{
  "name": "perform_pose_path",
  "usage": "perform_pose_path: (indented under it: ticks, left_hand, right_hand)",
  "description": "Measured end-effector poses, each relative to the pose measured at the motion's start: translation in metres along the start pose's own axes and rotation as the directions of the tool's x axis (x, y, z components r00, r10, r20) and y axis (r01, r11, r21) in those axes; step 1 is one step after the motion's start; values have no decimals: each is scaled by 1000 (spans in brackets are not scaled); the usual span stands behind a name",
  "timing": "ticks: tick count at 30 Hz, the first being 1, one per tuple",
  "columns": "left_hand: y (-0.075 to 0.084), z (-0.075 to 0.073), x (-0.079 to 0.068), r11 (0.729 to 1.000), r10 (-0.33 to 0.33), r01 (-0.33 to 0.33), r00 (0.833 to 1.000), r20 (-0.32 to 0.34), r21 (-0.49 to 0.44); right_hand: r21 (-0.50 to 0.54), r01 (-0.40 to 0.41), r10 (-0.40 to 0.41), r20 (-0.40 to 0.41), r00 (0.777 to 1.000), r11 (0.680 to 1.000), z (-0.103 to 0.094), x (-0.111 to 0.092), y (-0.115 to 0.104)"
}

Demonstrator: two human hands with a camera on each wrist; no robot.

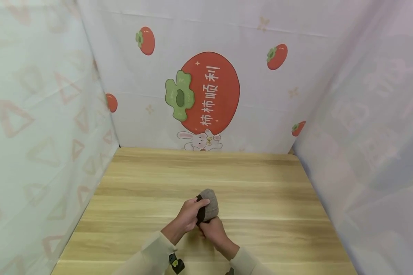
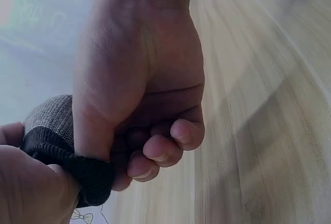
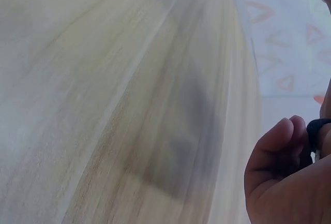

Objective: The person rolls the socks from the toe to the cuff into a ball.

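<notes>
A grey knit sock bundle [image 1: 211, 204] with a black ribbed cuff is held above the front middle of the table. My left hand [image 1: 187, 214] grips it from the left, thumb lying across the grey part. From below, my right hand [image 1: 214, 231] pinches the black edge. In the left wrist view the ribbed cuff [image 2: 94, 178] wraps around the left thumb's tip, and the left fingers curl under it. Only a bit of the dark cuff [image 3: 316, 127] shows beside the right hand [image 3: 287, 182] in the right wrist view, its fingers curled.
The wood-grain table [image 1: 261, 191] extends around the hands. A white cloth backdrop [image 1: 254, 99] with printed red persimmons rises at the far edge, and patterned cloth hangs on the left [image 1: 48, 114] and right [image 1: 371, 133] sides.
</notes>
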State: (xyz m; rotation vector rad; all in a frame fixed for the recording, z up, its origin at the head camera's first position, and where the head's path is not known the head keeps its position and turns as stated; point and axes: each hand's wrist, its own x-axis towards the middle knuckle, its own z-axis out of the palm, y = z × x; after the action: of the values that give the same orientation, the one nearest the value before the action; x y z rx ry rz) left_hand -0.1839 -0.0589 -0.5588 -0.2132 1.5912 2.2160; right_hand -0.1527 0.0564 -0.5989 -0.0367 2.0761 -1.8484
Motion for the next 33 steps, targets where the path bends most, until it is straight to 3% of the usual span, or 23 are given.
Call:
perform_pose_path:
  ticks: [7,13,17,20,28,29,31,33]
  left_hand:
    - [4,-10,3,1000,-4,4,1000,-3,10]
    - [10,-14,2,980,13,-8,1000,-24,198]
    - [13,-15,-2,942,30,-26,1000,-6,334]
    - [14,-16,-4,914,32,-29,999,1,404]
    - [13,-16,-6,904,0,-27,998,65,426]
    - [14,-18,-7,892,-5,-30,997,76,451]
    - [17,-21,-9,839,0,-53,995,98,541]
    - [19,-24,-11,727,54,-115,992,111,676]
  right_hand:
    - [-105,-31,26,-50,998,994,-9,1,-1]
    - [0,-15,15,-136,991,1000,-30,3,-11]
    - [70,15,-12,-41,999,997,-39,3,-16]
    - [62,17,-20,35,999,998,-42,3,-17]
    - [-32,50,-48,78,996,998,-46,7,-13]
    - [-44,59,-56,76,996,997,-45,7,-11]
    - [-69,79,-74,79,994,994,-43,5,-10]
    - [-99,96,-88,76,993,990,-41,4,-9]
